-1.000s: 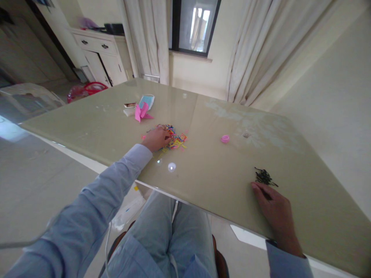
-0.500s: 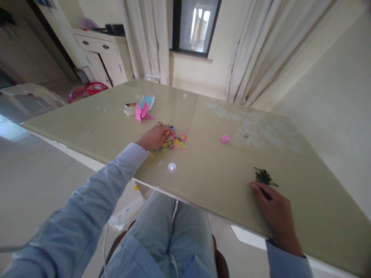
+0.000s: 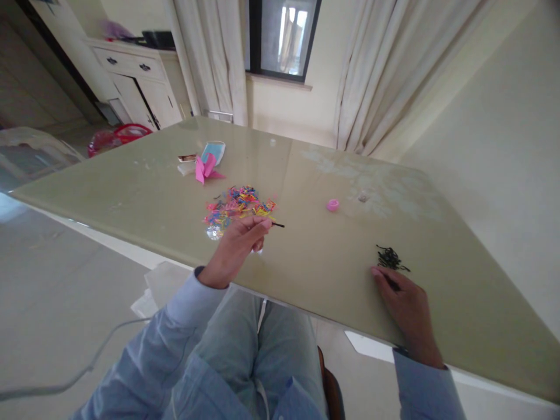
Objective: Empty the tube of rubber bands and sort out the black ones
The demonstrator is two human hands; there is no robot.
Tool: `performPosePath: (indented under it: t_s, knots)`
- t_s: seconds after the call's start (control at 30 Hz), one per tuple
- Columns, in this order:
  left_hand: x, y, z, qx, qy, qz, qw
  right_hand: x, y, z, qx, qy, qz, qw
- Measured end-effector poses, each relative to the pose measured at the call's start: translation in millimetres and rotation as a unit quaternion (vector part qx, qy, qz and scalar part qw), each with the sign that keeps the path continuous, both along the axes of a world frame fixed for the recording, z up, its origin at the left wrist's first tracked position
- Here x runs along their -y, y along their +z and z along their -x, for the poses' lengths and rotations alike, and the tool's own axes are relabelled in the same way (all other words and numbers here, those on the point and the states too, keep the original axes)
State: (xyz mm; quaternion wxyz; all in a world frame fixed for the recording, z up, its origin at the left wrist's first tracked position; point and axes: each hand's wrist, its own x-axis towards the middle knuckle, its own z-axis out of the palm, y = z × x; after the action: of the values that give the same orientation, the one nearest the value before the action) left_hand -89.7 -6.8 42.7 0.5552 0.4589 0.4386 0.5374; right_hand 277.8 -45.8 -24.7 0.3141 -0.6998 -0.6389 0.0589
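Observation:
A short black band [image 3: 279, 225] sticks out from the pinched fingertips of my left hand [image 3: 238, 245], which is raised just in front of the multicoloured pile of small bands [image 3: 242, 201]. My right hand [image 3: 405, 303] rests on the table at the right, thumb and forefinger pressed together beside a small heap of black bands [image 3: 389, 258]. Whatever its fingertips hold, if anything, is too small to make out. Between the two piles, farther back, lies a pink ring-shaped item [image 3: 332, 205].
On the glossy table [image 3: 306, 268], a pink folded paper piece [image 3: 206, 169] lies by a blue mask [image 3: 213, 153] at the back left. A small clear item [image 3: 363, 198] sits right of the pink ring. Beyond the table stand a white cabinet [image 3: 131, 76] and a red basket [image 3: 126, 134].
My left hand has come out of the coloured pile toward me, now with a black band in its fingertips. My right hand stays beside the black heap. The view has shifted slightly.

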Motion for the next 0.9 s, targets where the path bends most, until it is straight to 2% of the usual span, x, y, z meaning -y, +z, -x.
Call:
performPosePath:
  t_s: [0.17, 0.4, 0.6, 0.7, 0.8, 0.9]
  knots:
    - [24, 2.9, -36, 0.099, -0.016, 0.045, 0.994, 1, 2.9, 3, -0.011, 0.001, 0.003, 1.0]
    - [37, 5.9, -64, 0.201, -0.063, 0.119, 0.97, 2, 4.9, 5, -0.04, 0.002, 0.0, 0.999]
    - [36, 15.7, -82, 0.353, -0.129, 0.219, 0.901, 1, 2.1, 4, -0.067, 0.014, -0.017, 0.998]
    - [34, 17.9, -89, 0.391, -0.137, 0.244, 0.877, 1, 0.3, 3, -0.07, 0.022, -0.02, 0.997]
    - [32, 18.2, -95, 0.393, -0.134, 0.251, 0.874, 2, -0.7, 3, -0.069, 0.023, -0.018, 0.997]
    - [28, 16.0, -105, 0.365, -0.136, 0.247, 0.887, 2, -0.9, 6, -0.061, 0.021, -0.018, 0.998]
